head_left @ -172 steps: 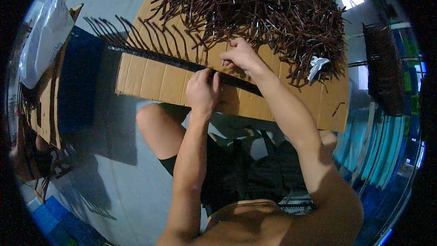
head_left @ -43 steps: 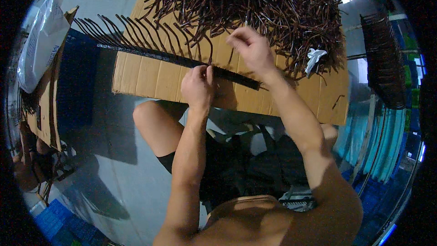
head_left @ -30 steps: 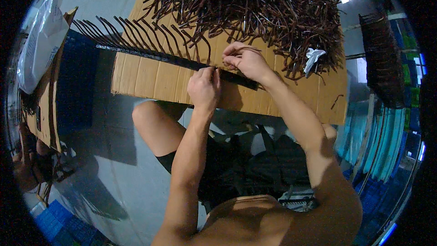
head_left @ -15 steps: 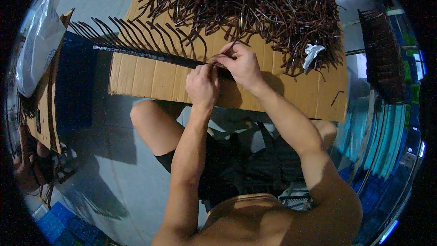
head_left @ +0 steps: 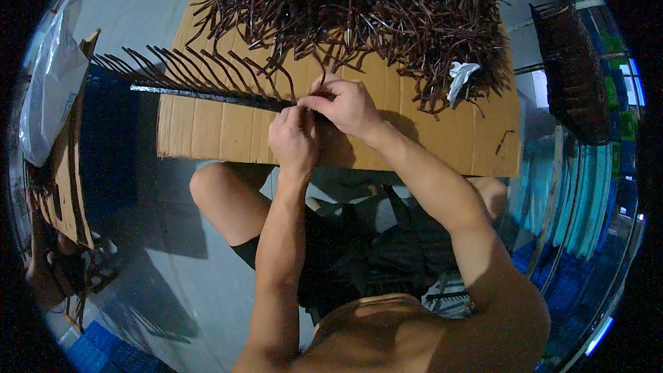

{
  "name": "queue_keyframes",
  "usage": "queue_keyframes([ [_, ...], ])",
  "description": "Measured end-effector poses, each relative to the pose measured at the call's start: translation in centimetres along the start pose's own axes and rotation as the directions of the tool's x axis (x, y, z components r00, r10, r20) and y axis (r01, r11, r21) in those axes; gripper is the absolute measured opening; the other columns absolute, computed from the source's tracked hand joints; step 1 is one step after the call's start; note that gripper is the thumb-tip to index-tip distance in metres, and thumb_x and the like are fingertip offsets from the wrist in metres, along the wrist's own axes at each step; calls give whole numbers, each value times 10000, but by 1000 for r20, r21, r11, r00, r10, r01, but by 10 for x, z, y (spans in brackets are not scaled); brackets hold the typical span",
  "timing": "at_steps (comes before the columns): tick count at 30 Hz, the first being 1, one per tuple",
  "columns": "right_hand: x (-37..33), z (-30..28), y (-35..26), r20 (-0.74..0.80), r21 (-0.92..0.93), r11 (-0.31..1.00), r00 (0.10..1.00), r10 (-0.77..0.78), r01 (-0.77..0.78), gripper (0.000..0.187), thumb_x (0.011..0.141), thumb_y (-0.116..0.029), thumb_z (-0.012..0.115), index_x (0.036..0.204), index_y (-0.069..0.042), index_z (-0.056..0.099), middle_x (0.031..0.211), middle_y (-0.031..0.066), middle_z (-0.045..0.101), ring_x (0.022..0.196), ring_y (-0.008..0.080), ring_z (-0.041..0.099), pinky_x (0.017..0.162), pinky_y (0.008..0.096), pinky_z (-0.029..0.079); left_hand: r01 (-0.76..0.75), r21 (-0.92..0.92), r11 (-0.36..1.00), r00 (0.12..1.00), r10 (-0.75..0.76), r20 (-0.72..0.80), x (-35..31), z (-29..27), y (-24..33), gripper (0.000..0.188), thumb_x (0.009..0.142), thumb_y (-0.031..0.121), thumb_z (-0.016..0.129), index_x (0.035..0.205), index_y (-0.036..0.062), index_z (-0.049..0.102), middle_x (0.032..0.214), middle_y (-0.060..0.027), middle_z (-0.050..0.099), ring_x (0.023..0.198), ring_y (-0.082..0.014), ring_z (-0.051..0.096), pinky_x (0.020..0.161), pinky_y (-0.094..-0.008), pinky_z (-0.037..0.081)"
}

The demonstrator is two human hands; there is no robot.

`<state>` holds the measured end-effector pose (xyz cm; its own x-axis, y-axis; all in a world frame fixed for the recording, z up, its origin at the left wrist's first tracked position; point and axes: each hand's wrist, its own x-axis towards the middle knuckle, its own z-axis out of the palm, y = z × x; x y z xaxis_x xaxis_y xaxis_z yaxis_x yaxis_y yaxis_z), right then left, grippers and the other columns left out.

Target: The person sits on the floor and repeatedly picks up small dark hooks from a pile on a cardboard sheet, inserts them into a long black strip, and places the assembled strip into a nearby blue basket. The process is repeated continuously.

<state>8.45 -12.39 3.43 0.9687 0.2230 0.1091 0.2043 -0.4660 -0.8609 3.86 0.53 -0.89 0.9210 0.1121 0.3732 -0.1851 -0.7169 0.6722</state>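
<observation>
A long dark bar [head_left: 207, 94] carries a row of bent brown rods [head_left: 231, 72] standing along it, and it reaches left past the cardboard's edge. My left hand [head_left: 293, 141] is closed round the bar's near right end. Just to its right, my right hand [head_left: 351, 106] pinches a single bent brown rod [head_left: 320, 68], held upright by the last rod of the row. The rod's lower end is hidden behind my fingers, so I cannot tell whether it touches the bar.
A large heap of loose bent rods [head_left: 359, 14] covers the far part of the cardboard [head_left: 228, 128]. A crumpled white scrap [head_left: 461, 81] lies on its right side, and one stray rod [head_left: 504, 141] lies near the right edge. Another rack of rods [head_left: 570, 76] hangs at the right.
The rod in my right hand has turned from lying slanted to standing upright. Both hands appear slightly farther left, as the whole view has shifted a little.
</observation>
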Motion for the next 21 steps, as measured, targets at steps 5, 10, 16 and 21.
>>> queue_keyframes([
  [5, 5, -5, -18, 34, -152, 984, 995, -94, 98, 237, 793, -249, 713, 844, -20, 676, 755, 117, 664, 679, 260, 659, 632, 315, 511, 29, 20, 999, 999, -29, 13, 2, -5, 1, 113, 824, 142, 623, 892, 51, 629, 818, -110, 619, 748, -312, 587, 660, -393, 455],
  [10, 26, -15, -24, 283, -409, 839, 924, -257, 358, 343, 810, -380, 651, 808, -37, 659, 671, 170, 623, 633, 326, 629, 592, 377, 494, 38, -57, 998, 998, -40, -38, 5, -5, 1, 113, 821, 171, 662, 847, 63, 646, 744, -96, 617, 713, -295, 597, 647, -387, 473],
  [16, 29, -34, -2, 457, 93, 995, 890, 0, -48, 251, 819, -212, 683, 968, -16, 635, 924, 177, 650, 833, 243, 627, 745, 325, 498, -15, -39, 999, 990, 10, -143, 7, -7, -2, 114, 805, 174, 690, 802, 65, 657, 760, -93, 644, 688, -295, 605, 633, -386, 483],
  [21, 52, -57, 54, -11, -489, 872, 999, -36, 26, 243, 808, -96, 660, 1026, -9, 599, 893, 148, 646, 818, 267, 631, 726, 337, 497, 230, 23, 973, 972, -231, 42, 4, -13, -4, 208, 843, 239, 674, 930, 50, 683, 860, -148, 675, 743, -290, 658, 663, -353, 514],
])
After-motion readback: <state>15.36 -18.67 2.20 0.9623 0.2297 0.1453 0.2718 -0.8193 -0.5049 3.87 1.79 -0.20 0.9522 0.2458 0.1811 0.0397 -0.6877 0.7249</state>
